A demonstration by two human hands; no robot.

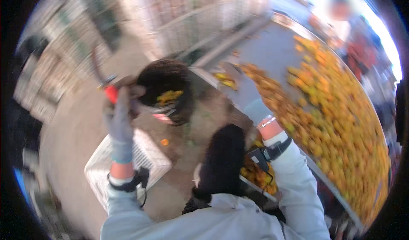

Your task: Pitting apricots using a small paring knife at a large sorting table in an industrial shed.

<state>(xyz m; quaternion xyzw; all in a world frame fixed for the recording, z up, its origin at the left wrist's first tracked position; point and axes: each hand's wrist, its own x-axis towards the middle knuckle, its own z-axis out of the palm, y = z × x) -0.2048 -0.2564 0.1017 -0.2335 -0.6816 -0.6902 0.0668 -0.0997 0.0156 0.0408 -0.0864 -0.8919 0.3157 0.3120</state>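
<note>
My left hand (pixel 121 120), in a grey glove, is raised over the floor. Its fingers are closed on a red-handled tool (pixel 111 93), whose exact kind is lost in blur. Just right of those fingers is a black bucket (pixel 147 76) with a few yellow-orange fruits (pixel 169 97) inside; whether the hand touches it I cannot tell. My right hand (pixel 255 110), gloved too, reaches over the near edge of a grey sorting table (pixel 266 44). Motion smears its fingers, near a small cluster of yellow fruit (pixel 226 80).
Many orange-yellow fruits (pixel 332 125) cover the table's right part, with brownish ones along their left side. A white slatted crate (pixel 159 157) sits on the floor below my left hand. Stacked pale crates (pixel 204 18) line the back. Another person (pixel 341 27) stands beyond the table.
</note>
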